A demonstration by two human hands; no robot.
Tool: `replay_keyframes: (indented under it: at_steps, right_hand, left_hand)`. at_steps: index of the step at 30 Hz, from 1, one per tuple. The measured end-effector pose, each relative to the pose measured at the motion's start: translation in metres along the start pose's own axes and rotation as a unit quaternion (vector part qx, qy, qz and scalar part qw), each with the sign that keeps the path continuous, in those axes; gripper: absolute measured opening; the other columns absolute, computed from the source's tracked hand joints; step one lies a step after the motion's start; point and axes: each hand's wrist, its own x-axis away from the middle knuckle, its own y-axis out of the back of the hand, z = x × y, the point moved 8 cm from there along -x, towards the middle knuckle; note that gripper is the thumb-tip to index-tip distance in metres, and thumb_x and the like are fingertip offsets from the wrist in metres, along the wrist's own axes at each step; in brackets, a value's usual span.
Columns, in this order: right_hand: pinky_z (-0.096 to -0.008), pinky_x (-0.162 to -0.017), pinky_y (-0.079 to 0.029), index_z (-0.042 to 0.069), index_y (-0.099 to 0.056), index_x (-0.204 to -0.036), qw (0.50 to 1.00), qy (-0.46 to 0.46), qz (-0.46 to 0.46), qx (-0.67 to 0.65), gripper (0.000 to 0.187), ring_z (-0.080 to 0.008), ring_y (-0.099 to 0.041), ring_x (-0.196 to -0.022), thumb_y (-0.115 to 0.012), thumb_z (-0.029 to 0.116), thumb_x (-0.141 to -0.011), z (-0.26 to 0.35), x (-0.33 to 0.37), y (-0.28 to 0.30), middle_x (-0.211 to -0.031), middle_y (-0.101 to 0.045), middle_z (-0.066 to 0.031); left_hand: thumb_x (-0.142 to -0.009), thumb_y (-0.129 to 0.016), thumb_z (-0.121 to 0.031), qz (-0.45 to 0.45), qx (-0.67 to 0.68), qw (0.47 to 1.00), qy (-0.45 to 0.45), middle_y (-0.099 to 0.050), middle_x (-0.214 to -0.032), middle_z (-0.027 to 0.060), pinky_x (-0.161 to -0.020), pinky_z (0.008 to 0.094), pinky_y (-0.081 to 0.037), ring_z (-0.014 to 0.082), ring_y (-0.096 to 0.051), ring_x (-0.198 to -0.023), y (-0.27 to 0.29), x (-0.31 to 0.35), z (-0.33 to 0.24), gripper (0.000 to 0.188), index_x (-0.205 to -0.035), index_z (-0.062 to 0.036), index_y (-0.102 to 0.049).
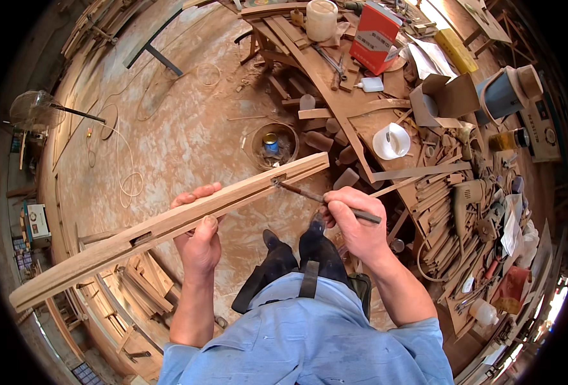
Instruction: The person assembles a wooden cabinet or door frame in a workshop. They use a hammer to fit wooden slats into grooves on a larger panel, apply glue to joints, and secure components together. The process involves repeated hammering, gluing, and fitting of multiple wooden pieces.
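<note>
A long pale wooden bar (187,226) slants across my front, its left end lower than its right. Two cut slots and a lengthwise groove show in it. My left hand (199,231) is closed round its middle, thumb on the near side and fingers behind. Between the fingers of my right hand (356,221) is a slim dark-handled brush (303,192). Its dark tip touches the bar at the slot near the right end. Whether glue is on the tip is too small to tell.
Right of me a cluttered workbench (325,83) holds a red box (375,38), a white tub (391,141), a power drill (473,192) and wood offcuts. A round bucket (258,144) with a blue can (270,144) stands beyond the bar. Curved wooden pieces (144,289) lie at left.
</note>
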Motion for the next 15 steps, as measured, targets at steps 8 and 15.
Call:
replay_keyframes:
  at_steps: [8, 15]
  right_hand:
    - [-0.0208, -0.056, -0.045, -0.004, -0.067, -0.089, 0.997, -0.068, -0.001, -0.022, 0.012, -0.0082, -0.058, -0.064, -0.059, 0.005, -0.090, -0.007, -0.010, 0.012, -0.076, -0.064, -0.0058]
    - [-0.0217, -0.049, -0.043, -0.001, -0.064, -0.093, 0.968, -0.030, -0.245, -0.046, 0.020, -0.0088, -0.056, -0.057, -0.057, 0.017, -0.095, 0.012, -0.016, 0.139, -0.070, -0.062, -0.0051]
  left_hand:
    - [-0.078, -0.067, -0.006, 0.056, -0.044, 0.997, -0.035, -0.054, -0.124, 0.0120, -0.102, 0.0438, -0.045, 0.0293, -0.047, -0.127, -0.008, -0.007, 0.001, 0.045, -0.117, -0.0147, -0.046]
    - [-0.080, -0.065, -0.005, -0.059, -0.049, 0.997, 0.027, -0.056, -0.123, 0.0160, -0.096, 0.0441, -0.051, 0.0297, -0.054, -0.119, 0.010, -0.005, 0.008, 0.043, -0.119, -0.0091, -0.048]
